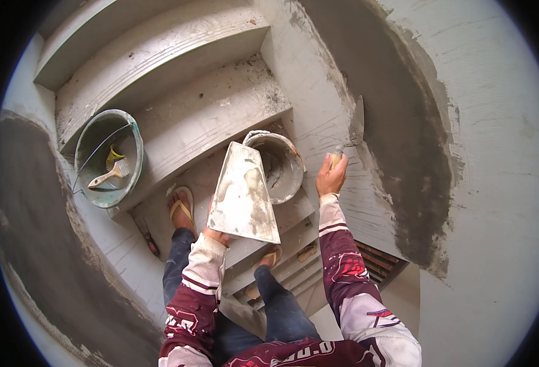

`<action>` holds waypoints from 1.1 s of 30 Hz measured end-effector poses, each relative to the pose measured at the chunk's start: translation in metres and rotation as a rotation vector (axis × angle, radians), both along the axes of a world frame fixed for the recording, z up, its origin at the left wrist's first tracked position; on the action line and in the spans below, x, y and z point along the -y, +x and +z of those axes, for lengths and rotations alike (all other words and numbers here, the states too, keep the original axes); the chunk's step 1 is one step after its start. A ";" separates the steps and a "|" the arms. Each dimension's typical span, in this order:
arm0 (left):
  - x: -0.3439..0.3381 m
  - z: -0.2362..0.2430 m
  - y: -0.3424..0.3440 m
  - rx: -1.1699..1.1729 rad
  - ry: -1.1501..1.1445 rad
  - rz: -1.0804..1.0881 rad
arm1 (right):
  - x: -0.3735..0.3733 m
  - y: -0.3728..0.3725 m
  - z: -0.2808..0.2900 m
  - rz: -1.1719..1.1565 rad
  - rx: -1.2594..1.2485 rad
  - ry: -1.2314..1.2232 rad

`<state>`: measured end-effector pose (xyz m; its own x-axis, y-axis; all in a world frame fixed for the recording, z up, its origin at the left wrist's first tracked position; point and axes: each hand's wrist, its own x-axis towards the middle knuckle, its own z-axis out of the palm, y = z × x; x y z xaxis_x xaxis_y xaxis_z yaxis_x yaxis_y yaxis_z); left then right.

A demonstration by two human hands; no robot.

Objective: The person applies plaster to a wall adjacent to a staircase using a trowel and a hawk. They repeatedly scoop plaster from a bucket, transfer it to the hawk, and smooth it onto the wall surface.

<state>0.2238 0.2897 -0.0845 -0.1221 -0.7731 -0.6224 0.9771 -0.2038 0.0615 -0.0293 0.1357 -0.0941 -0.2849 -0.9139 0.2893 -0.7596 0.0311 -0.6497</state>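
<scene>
My right hand (pixel 332 174) is closed round the wooden handle of a pointed trowel (pixel 357 122). Its thin metal blade lies along the edge of a dark, wet-looking strip of mortar (pixel 404 128) on the right wall. My left hand (pixel 217 236) grips a flat plasterer's hawk (pixel 243 194) from beneath; most of the fingers are hidden under it. The board narrows away from me, pale and smeared with mortar. Just beyond it, partly covered, a bucket (pixel 281 165) holds grey mortar.
Concrete steps (pixel 177 116) rise ahead, and more descend behind my sandalled feet. On the left stands a green bucket (pixel 110 156) with a paintbrush (pixel 109 174) and something yellow inside. A dark-bladed tool (pixel 147 237) lies by the left wall, which bears another dark mortar band (pixel 43 226).
</scene>
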 end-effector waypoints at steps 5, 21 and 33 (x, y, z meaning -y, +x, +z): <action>0.003 0.004 0.000 0.083 -0.004 -0.042 | 0.012 0.001 -0.002 -0.012 -0.009 -0.004; 0.021 0.037 -0.006 0.339 0.036 -0.130 | 0.038 0.024 -0.002 0.071 0.014 0.096; 0.027 0.052 -0.009 0.287 0.082 -0.126 | 0.028 0.019 -0.006 0.055 0.062 0.020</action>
